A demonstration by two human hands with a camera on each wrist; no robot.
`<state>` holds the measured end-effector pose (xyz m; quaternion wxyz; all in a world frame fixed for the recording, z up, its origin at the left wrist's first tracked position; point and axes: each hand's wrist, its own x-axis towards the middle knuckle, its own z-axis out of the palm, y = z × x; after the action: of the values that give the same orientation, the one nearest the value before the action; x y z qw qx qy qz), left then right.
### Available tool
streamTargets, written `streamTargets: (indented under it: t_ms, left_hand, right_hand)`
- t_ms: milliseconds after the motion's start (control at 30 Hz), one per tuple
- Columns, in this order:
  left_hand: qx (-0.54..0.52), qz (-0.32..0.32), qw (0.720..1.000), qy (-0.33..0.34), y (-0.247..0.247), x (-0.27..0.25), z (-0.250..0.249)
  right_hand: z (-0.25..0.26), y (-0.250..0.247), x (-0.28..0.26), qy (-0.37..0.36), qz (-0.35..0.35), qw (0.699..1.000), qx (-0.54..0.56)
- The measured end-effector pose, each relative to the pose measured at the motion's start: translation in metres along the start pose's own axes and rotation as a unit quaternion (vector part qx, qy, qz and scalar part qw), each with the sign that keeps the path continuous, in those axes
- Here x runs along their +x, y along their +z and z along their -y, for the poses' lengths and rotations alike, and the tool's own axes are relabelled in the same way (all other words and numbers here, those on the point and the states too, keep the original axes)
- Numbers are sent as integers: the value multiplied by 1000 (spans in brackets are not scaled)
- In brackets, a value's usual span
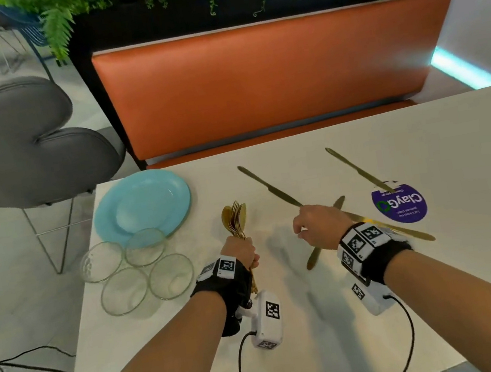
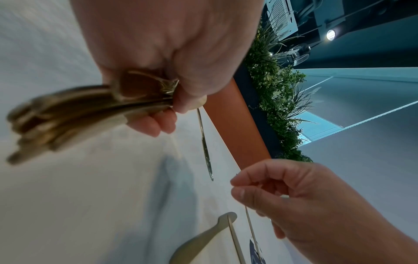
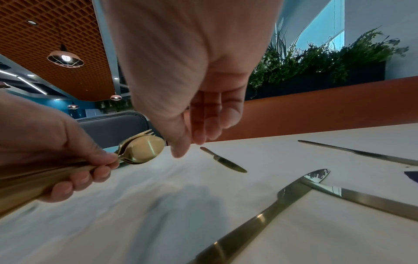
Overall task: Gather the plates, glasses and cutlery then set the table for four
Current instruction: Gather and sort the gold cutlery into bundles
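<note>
Left hand (image 1: 241, 251) clenched round a bundle of gold spoons and forks (image 1: 236, 218), bowls and tines pointing away, handles trailing back past the wrist; exact count of pieces in the bundle not readable. Right hand (image 1: 317, 226) above the table (image 1: 335, 315), fingers loosely curled and hanging down, grasping nothing, fingertips (image 3: 199, 137) clear of the surface.

Four gold knives (image 1: 269, 187) loose on the table: one running up-left from the right hand, one farther right with its near end over a purple round sticker (image 1: 399, 203), two crossed beneath the right wrist.

Blue plates (image 1: 142, 205) in one stack at the far left corner, close to both edges; number in the stack not countable. Four clear glasses (image 1: 124, 289) clustered in front of it, the nearest one overlapping the plate rim, the leftmost near the table's left edge.

Bare tabletop between the hands and along the near edge. Orange bench (image 1: 267, 78) behind the far edge, grey chair (image 1: 20, 138) off the left corner.
</note>
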<state>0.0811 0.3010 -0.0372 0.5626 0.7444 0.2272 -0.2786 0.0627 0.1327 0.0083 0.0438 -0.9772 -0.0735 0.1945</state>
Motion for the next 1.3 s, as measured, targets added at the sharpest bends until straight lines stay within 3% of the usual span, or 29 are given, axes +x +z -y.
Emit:
streamTargets:
  t_ms: [233,367,533,567,667,800,967,1167,1300]
  left_hand:
    - [71,-12,997,4,-19,2,26]
    - [162,-25,987,7,-24,3,32]
    - [193,-121,973,-22,-22,2,32]
    - [241,-130,962,-9,-23,-2,29]
    - [352,-114,929,25,-21,1,30]
    - [404,-129,906,-8,-14,9,37]
    - [507,-118,854,-5,-16,14,36]
    - [530,-121,839,-30,-11,16,31]
    - [526,-71,847,-37,-8,16,30]
  right_hand:
    - [25,17,-9,21,13,1000,8]
    - [34,28,-13,26,25,999,16]
    - [39,38,-15,33,48,998,23]
    - [39,38,-15,33,53,998,24]
    - [39,39,-14,36,60,997,26]
    - [34,39,-16,44,61,997,25]
    - [26,41,-19,55,74,995,26]
    - [16,43,-22,64,88,994,25]
    - [13,44,-23,66,91,993,25]
